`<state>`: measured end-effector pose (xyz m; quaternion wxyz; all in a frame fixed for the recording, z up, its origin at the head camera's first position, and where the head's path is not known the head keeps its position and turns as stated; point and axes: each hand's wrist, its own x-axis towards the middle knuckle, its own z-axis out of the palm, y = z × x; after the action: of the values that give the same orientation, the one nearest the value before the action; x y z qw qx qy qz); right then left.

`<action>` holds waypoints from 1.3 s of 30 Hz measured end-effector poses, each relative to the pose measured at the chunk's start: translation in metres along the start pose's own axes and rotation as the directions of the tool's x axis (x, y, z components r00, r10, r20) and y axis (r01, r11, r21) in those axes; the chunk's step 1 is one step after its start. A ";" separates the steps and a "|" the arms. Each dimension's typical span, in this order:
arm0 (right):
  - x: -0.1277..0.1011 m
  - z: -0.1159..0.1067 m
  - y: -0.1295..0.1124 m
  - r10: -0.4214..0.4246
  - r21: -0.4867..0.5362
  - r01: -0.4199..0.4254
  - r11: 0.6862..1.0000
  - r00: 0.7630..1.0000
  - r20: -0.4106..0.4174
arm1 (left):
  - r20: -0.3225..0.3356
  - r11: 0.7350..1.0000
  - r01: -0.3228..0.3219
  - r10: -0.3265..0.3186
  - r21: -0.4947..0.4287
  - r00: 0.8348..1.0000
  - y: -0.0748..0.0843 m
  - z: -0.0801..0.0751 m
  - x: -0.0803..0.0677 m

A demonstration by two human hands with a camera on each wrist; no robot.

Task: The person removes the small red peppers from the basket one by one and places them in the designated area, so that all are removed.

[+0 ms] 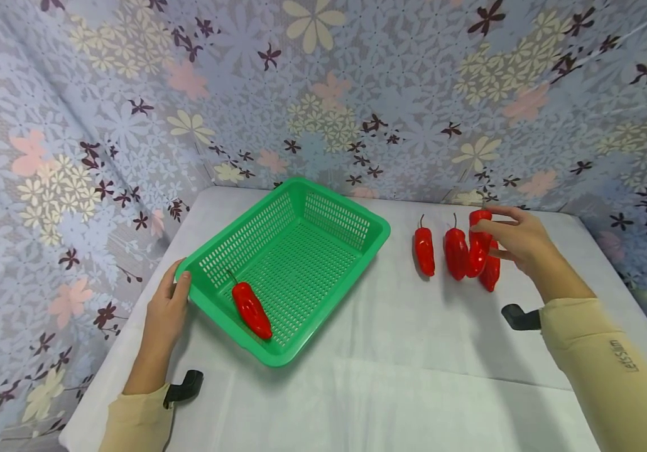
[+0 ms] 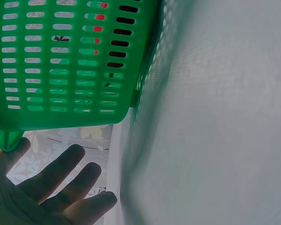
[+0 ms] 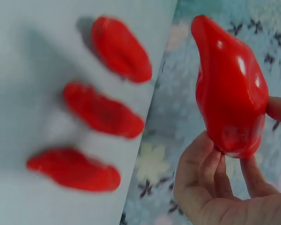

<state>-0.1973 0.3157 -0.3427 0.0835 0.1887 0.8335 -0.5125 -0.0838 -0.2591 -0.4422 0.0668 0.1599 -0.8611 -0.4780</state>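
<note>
A red pepper (image 1: 478, 246) is pinched by the right hand (image 1: 518, 242) above the worktop (image 1: 414, 351), fingers curled round its thick end. Judged light, firm, glossy, prob. slippery. Basket (image 1: 295, 263) corner is gripped by left hand (image 1: 166, 311).

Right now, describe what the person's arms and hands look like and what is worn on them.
Both arms wear long beige sleeves: the left sleeve ends at the wrist, and the right sleeve carries small dark lettering along the forearm. A black mount sits at the left wrist and another black mount at the right. The left hand and right hand are bare, with no gloves or rings visible.
</note>
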 end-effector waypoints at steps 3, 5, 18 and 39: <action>0.003 -0.017 0.009 0.020 0.009 -0.020 1.000 0.999 -0.027 | -0.004 1.000 0.001 -0.001 0.004 1.000 0.001 0.000 0.000; 0.005 -0.028 0.015 0.034 0.011 -0.033 0.999 0.998 -0.049 | -0.004 1.000 0.002 -0.002 0.006 1.000 0.002 0.000 0.000; 0.018 -0.093 0.055 0.262 0.093 -0.249 0.964 0.950 -0.169 | 0.000 1.000 0.001 -0.001 0.024 1.000 0.007 -0.002 0.001; 0.044 -0.079 0.112 0.307 0.039 -0.304 0.952 0.940 -0.147 | 0.003 0.999 0.027 -0.028 0.041 1.000 0.006 0.000 -0.002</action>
<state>-0.1884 0.4410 -0.4134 0.0968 0.3547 0.7940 -0.4841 -0.0829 -0.2559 -0.4371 0.0554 0.1722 -0.8685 -0.4616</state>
